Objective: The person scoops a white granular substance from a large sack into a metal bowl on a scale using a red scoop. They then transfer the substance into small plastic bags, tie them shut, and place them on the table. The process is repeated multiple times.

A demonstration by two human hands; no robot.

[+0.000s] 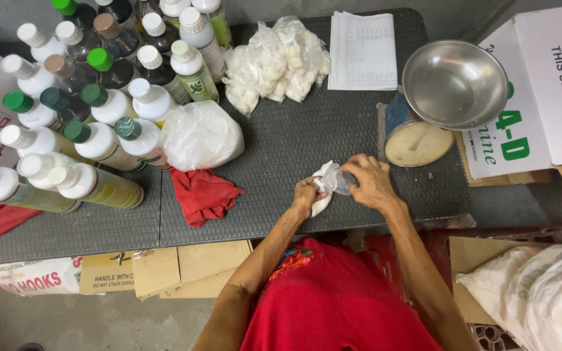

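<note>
While both of our hands close around it, a small clear plastic bag of white pieces (328, 184) sits at the near edge of the dark worktop (294, 140), right of centre. Our left hand (307, 196) grips the lower, filled end with fingers curled tight; our right hand (371, 182) pinches the bag's clear upper part, fingers bent over it. Just beyond the right hand stands a dial scale (417, 140) carrying a steel bowl (453, 83). To the left lies a crumpled red cloth (203, 194), touching a knotted white plastic bag (200, 135) behind it. Farther back we see a heap of filled clear bags (274, 62) beside a stack of printed sheets (362, 51). Capped bottles (92, 97), white and dark, crowd the far left of the worktop, some standing, some lying. Cardboard boxes (541, 84) sit at the right.
</note>
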